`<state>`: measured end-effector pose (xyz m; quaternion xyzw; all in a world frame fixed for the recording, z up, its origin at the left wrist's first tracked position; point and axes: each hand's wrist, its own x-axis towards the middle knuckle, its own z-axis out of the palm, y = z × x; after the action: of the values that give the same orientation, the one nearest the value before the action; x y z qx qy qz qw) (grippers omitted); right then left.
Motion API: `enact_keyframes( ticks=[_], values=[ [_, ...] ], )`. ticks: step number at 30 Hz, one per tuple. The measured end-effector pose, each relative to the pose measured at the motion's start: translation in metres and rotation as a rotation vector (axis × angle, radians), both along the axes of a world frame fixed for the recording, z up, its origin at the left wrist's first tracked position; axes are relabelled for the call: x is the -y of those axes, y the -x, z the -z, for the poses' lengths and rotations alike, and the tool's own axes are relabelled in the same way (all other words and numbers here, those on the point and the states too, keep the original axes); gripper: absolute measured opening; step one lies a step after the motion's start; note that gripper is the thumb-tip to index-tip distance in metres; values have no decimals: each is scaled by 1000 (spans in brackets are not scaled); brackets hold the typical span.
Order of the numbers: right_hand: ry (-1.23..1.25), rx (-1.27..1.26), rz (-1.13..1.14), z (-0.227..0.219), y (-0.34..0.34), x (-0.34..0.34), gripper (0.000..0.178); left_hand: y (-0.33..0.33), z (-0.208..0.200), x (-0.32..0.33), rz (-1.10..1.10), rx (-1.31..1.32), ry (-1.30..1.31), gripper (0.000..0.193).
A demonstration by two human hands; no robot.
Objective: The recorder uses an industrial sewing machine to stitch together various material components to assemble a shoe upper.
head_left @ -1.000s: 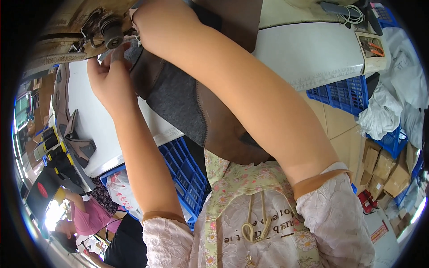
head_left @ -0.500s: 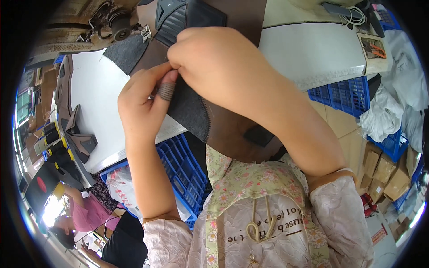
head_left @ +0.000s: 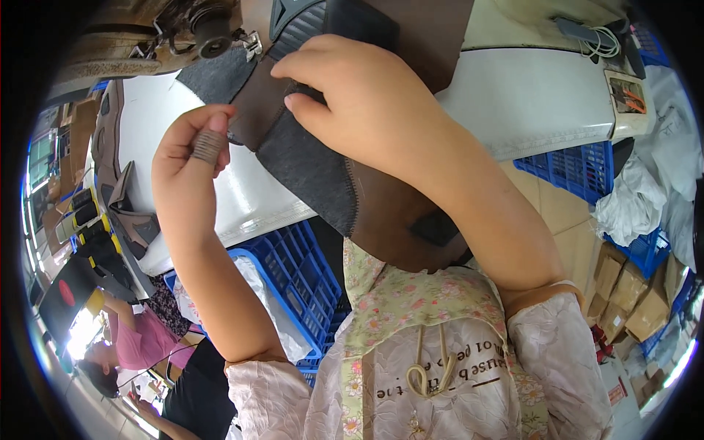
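A large brown leather-like panel (head_left: 381,209) with dark grey felt-like backing (head_left: 304,169) and zigzag-stitched seams lies across the white table and hangs over its front edge. My left hand (head_left: 187,147) is at the panel's left edge, thumb and forefinger pinched together. What they hold, if anything, is too small to make out. A grey ribbed wrap circles the left thumb. Over the panel's middle rests my right hand (head_left: 352,92), thumb and fingers apart, beside a black ribbed piece (head_left: 304,33) on the panel. The sewing machine's presser foot (head_left: 253,45) stands just beyond, at the panel's far left.
The sewing machine head (head_left: 132,55) fills the upper left. Brown cut pieces (head_left: 132,213) lie along the left table edge. Blue crates (head_left: 290,271) stand below the table. A small tray (head_left: 628,95) and coiled cable (head_left: 598,40) are at right. Another person (head_left: 143,341) works at lower left.
My hands, together over the panel before, have separated. The left has moved left and nearer me, still pinched; the right's fingers have spread. The view has shifted slightly.
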<state>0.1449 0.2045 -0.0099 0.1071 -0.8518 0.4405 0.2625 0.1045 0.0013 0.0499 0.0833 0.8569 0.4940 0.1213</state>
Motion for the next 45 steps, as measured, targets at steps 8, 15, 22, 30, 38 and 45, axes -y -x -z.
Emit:
enact_keyframes(
  ticks=[8,15,22,30,38,45],
  values=[
    [314,173,-191,-6,-5,13,22,-4,16,-2,-15,183,-526,21],
    [266,269,-261,-13,-1,11,10,-11,12,-4,7,232,-431,20],
    [136,168,-165,-2,3,14,14,-11,-3,-15,73,93,128,11],
    [93,0,-9,7,7,14,16,12,-13,-7,112,82,429,11],
    [116,-54,30,15,9,22,6,47,36,-35,-158,-318,288,18],
    [57,-87,51,20,9,21,6,50,40,-43,-184,-331,330,19]
  ],
)
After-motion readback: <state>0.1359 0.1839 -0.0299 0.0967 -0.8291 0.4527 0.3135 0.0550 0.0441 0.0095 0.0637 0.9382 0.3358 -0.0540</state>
